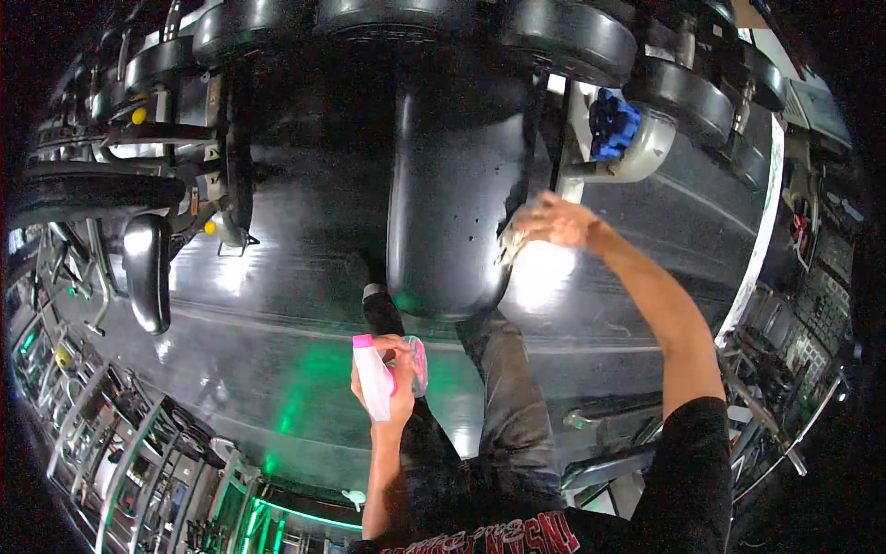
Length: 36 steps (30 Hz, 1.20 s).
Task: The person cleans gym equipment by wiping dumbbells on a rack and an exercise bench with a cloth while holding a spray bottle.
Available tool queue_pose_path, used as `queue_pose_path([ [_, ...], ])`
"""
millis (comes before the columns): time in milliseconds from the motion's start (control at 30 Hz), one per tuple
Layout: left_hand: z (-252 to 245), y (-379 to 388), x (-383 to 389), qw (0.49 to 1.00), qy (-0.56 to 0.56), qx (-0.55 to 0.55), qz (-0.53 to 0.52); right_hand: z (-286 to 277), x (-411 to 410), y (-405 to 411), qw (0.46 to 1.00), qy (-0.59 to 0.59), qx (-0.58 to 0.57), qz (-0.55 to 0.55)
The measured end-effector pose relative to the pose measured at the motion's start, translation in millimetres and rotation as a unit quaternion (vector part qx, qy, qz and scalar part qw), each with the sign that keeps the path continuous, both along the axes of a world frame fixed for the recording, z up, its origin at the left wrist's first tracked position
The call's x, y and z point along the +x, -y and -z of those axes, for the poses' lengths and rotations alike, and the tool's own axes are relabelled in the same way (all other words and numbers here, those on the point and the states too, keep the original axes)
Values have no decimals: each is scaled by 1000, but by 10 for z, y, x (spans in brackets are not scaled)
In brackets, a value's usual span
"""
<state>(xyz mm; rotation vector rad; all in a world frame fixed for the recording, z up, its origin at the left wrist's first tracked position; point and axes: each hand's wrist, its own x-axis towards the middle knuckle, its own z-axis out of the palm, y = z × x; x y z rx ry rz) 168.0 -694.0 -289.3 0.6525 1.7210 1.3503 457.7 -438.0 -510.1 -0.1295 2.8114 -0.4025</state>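
Note:
A black padded workout bench point(450, 173) stretches away in front of me. Several small dark spots show on its glossy top. My right hand point(557, 221), slightly blurred, presses a pale cloth point(511, 244) against the bench's right edge near its rounded end. In my left hand point(400, 395) is a spray bottle with a white and pink trigger head point(374, 381). I hold it low, close to my legs and short of the bench end. The bottle's clear and pink body point(419, 365) is partly covered by my fingers.
Large black dumbbells point(567, 38) line a rack across the far end. Right of the bench, something blue point(615, 124) rests by a grey curved frame part point(651, 149). A machine with a black seat pad point(147, 270) and yellow knobs point(210, 227) stands left. Dark floor point(311, 277) reflects lights.

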Motion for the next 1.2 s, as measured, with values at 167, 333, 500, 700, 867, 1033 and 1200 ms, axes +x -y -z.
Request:
queue_pose_path([
  [167, 40, -45, 70, 1000, -15, -23, -7, -337, -234, -1146, 982, -104, 56, 146],
  [333, 61, -65, 114, 999, 10, -29, -8, -177, -521, -1289, 799, -130, 41, 586],
  [500, 96, -96, 47, 999, 23, -23, 22, 156, -703, -351, 638, -310, -76, 701],
  [700, 94, -102, -170, 997, -4, -35, 72, 77, -665, 1353, 604, -166, -70, 776],
  [867, -2, -116, -400, 991, -13, -64, 118, -208, -895, 2434, 543, -126, -96, 824],
  [1033, -146, -226, -584, 983, -47, -38, 175, -340, -957, 2470, 355, -149, -239, 891],
  [1200, -200, -400, -707, 979, -34, 11, 200, -559, -1049, 955, 379, -311, -306, 816],
])
